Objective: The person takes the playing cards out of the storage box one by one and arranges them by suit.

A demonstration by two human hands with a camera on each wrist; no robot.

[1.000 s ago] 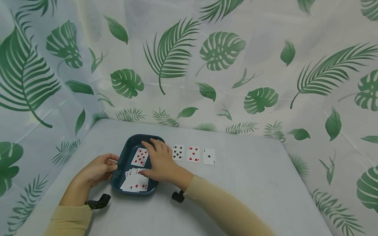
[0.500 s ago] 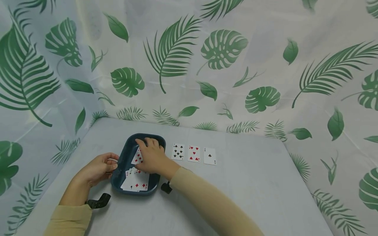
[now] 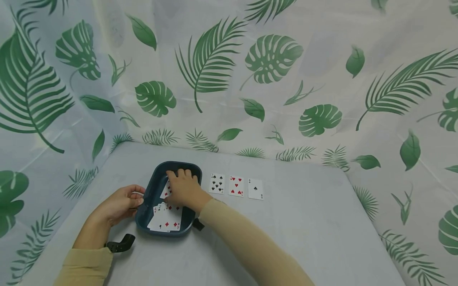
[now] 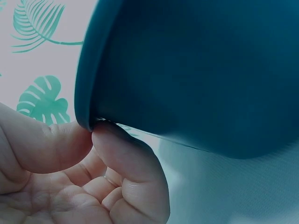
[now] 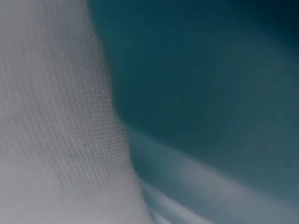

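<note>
My left hand (image 3: 123,204) pinches the left rim of a dark blue tray (image 3: 153,186) between thumb and index finger; the left wrist view shows the hand (image 4: 117,177) at the edge of the tray (image 4: 201,79) close up. My right hand (image 3: 184,190) reaches down inside the tray, fingers spread over a playing card with red diamonds (image 3: 165,192), which it partly covers. Whether it touches this card is hidden. Below lies a fanned pile of playing cards (image 3: 166,219) in the tray. The right wrist view holds only a blurred tray wall (image 5: 187,84).
Right of the tray, three playing cards lie face up in a row: a seven of spades (image 3: 216,184), a card with hearts (image 3: 236,186) and an ace of clubs (image 3: 255,189). A white cloth (image 3: 304,222) covers the table. Leaf-printed curtains (image 3: 229,79) hang behind it.
My right hand has moved left and deeper into the tray, now covering more of the diamonds card. The left hand keeps its place on the rim.
</note>
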